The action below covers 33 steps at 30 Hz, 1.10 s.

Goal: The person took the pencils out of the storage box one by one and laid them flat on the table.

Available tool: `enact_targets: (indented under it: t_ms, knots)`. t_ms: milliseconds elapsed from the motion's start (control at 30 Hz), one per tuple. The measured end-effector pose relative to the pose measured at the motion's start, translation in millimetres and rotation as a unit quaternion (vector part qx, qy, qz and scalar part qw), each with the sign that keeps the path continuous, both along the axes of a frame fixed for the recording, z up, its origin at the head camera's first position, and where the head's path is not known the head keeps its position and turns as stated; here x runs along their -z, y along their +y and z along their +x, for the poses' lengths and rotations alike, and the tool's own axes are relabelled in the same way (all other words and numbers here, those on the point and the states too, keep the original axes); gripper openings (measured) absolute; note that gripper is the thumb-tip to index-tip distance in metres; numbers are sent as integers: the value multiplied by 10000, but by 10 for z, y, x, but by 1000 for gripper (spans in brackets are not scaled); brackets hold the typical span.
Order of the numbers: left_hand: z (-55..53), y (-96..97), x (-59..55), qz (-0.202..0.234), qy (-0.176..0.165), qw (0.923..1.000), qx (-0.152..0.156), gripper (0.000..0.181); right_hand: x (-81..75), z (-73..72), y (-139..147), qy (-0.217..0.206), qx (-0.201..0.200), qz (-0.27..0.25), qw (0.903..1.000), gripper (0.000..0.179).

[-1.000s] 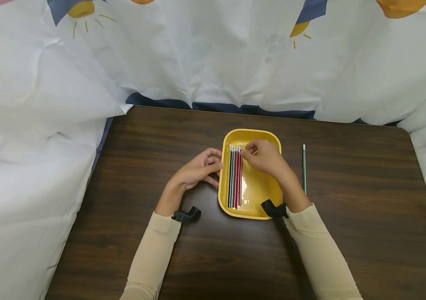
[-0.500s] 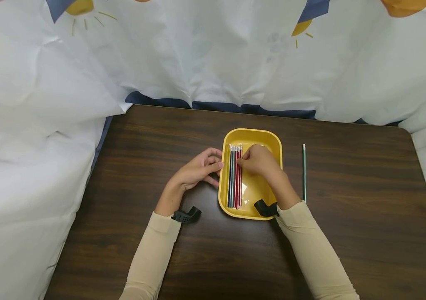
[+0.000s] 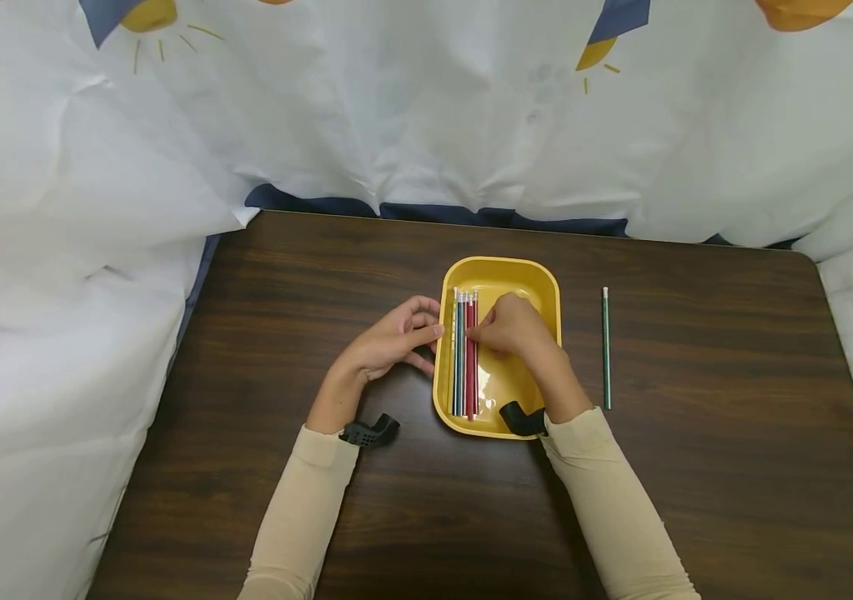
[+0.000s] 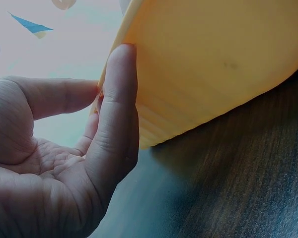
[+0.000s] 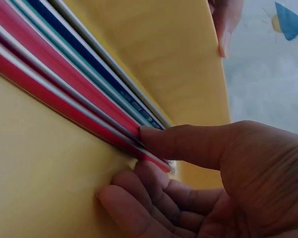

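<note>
In the head view a yellow tray (image 3: 524, 386) stands on the dark table, with several red, green and dark blue pencils (image 3: 459, 367) side by side along its left wall. My left hand (image 3: 392, 340) holds the tray's left rim, a finger lying along the outer wall in the left wrist view. Inside the tray is my right hand (image 3: 514, 327). Its thumb (image 5: 184, 144) presses on a red pencil (image 5: 64, 74) while the index fingertip sits at the lower side of the row, pinching the red pencils' end part. The other fingers curl below.
A lone green pencil (image 3: 606, 350) lies on the wood-grain table (image 3: 711, 358) to the right of the tray, beyond the right forearm. A white printed curtain (image 3: 426, 108) hangs along the table's back and sides.
My right hand has moved left and toward the near side, from the pencils' far ends onto the red ones. My left hand stays at the tray rim.
</note>
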<state>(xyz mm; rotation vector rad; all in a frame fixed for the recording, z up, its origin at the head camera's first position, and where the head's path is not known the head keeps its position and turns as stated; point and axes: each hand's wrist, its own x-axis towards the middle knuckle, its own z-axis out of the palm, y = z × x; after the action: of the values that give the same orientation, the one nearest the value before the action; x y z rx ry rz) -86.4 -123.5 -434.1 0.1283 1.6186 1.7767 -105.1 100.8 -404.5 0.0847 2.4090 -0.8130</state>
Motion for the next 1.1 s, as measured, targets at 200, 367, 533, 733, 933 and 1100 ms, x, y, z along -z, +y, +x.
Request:
enact_targets:
  t_ms: [200,367,533,733,933,1100]
  knots:
    - [6,-31,-37,-1,25,10000,-10,42,3,10,-22,-31,77,-112,9999,33]
    - [16,-50,-48,19,22,10000,-39,42,32,1,-33,28,92,-161,9998,34]
    - [22,-55,-26,41,24,10000,-68,42,83,-7,-20,13,115,-276,9996,34]
    - [17,-29,15,44,15,10000,-11,42,100,15,27,-15,91,-403,9991,28]
    - [4,-14,22,99,35,9999,25,42,90,37,75,124,77,-691,9975,26]
    - [1,-18,23,89,36,10000,25,43,81,37,100,196,107,-814,9964,28]
